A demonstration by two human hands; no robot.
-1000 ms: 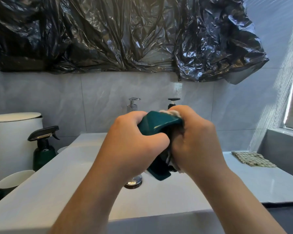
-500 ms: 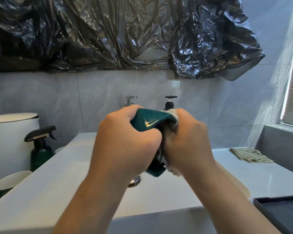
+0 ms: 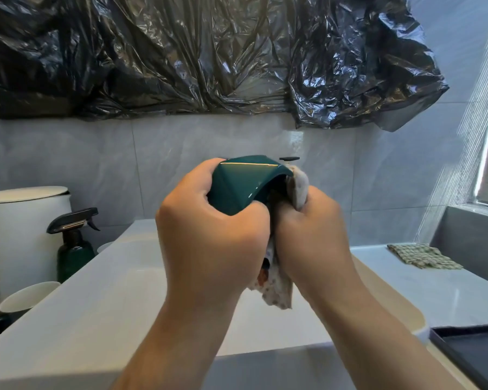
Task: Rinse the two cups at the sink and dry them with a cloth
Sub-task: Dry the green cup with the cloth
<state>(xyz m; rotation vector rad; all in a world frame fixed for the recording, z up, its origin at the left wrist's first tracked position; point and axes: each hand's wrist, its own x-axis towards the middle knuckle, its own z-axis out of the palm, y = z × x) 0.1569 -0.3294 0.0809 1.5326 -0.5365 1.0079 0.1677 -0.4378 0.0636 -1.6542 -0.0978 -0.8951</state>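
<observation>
Black plastic sheet [image 3: 181, 57] covers the upper wall. Below it is a white sink [image 3: 102, 311], with the bench [image 3: 400, 288] to its right. Both forearms are raised over the basin, hands touching side by side. Left hand [image 3: 212, 237] — grip wrapped round the green cup [image 3: 243, 184], held on its side above the sink. Right hand [image 3: 310, 240] — grip bunched on the spotted cloth [image 3: 299, 187], pressed against the cup's open end. A white cup [image 3: 26, 296] stands left of the sink.

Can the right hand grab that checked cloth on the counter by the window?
Probably not right now: the right hand grips the spotted cloth against the green cup. Nothing stands between it and the checked cloth on the counter, so once free it likely could.
</observation>
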